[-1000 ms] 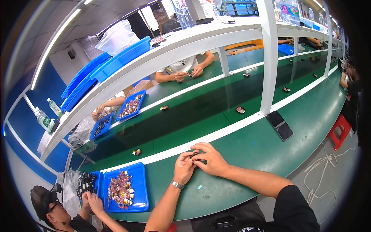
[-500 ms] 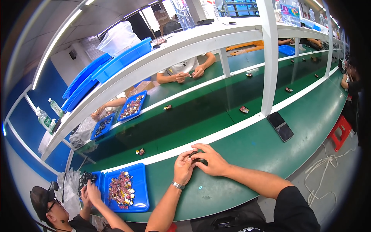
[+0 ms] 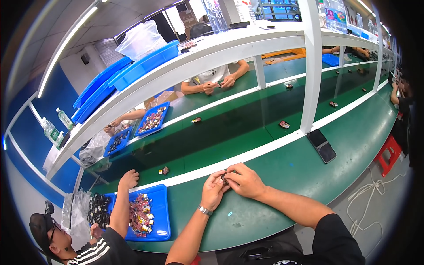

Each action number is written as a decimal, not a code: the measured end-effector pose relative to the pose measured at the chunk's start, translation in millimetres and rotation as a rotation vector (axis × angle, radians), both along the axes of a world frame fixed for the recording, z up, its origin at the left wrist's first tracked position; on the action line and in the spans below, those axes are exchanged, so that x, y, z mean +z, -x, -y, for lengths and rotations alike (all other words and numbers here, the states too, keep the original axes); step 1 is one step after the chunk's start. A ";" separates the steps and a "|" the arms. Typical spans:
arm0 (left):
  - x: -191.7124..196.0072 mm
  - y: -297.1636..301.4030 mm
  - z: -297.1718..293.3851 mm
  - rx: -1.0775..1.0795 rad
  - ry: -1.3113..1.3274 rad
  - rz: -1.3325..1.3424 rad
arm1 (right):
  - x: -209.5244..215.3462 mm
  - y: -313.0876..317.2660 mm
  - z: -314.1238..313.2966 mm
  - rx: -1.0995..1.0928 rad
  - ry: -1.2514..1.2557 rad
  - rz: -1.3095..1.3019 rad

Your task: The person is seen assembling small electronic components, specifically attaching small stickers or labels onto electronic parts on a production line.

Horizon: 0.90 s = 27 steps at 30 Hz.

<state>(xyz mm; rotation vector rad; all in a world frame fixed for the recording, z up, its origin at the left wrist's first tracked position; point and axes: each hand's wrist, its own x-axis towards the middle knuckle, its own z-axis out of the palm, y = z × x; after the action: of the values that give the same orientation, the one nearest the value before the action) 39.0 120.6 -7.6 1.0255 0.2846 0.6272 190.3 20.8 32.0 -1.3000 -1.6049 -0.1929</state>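
My left hand (image 3: 213,191) and my right hand (image 3: 245,180) meet over the near edge of the green worktop (image 3: 274,190). Between their fingertips they pinch a small dark piece (image 3: 225,179), mostly covered by the fingers, so its kind cannot be made out. Both hands are closed on it. A metal-banded watch (image 3: 205,210) circles my left wrist. To the left, a blue tray (image 3: 164,212) holds a heap of small pink, yellow and white parts (image 3: 141,216).
A co-worker's arm (image 3: 119,207) reaches across the trays toward the green conveyor belt (image 3: 229,141). Black parts (image 3: 98,210) fill another tray. Small parts (image 3: 284,124) lie spaced along the belt. A phone (image 3: 322,145) rests beside a white post (image 3: 311,70). A red stool (image 3: 388,154) stands right.
The co-worker on the left has stretched an arm out over the tray toward the belt. My right fingers have drawn in closer around the small dark piece.
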 end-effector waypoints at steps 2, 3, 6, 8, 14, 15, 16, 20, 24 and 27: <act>-0.2 0.1 -0.1 -0.002 0.000 -0.004 | 0.0 0.8 0.6 0.003 0.004 0.005; 0.2 -0.2 0.7 -0.001 0.004 -0.004 | -0.1 0.9 0.7 0.004 0.007 0.009; -0.6 -0.1 0.4 0.000 0.010 -0.003 | 0.4 0.5 1.6 -0.008 0.022 0.042; -0.2 -0.4 0.6 -0.001 0.010 -0.002 | -1.9 0.2 0.8 -0.013 0.019 0.048; 1.8 -0.3 2.0 0.004 -0.003 -0.038 | -5.3 0.6 0.1 -0.023 0.029 0.068; 3.8 -1.0 2.9 0.005 0.014 -0.038 | -5.6 0.6 0.1 -0.026 0.026 0.070; 4.7 -1.6 3.4 0.006 0.030 -0.037 | -5.5 0.7 -0.1 -0.026 0.027 0.070; 3.0 -2.3 4.5 0.065 -0.027 -0.087 | -5.0 2.4 -1.6 -0.024 0.002 0.066; 5.2 -6.1 8.0 0.161 -0.125 -0.172 | -10.6 3.1 -2.2 0.092 0.149 -0.311; 0.9 -8.4 10.3 0.206 -0.190 -0.227 | -17.2 0.2 -8.8 0.112 0.195 -0.467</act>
<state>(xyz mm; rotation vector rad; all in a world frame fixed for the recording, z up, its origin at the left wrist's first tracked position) 47.4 110.3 -6.7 1.2634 0.5428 0.7338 190.2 29.6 14.8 -1.2818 -1.3084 0.3241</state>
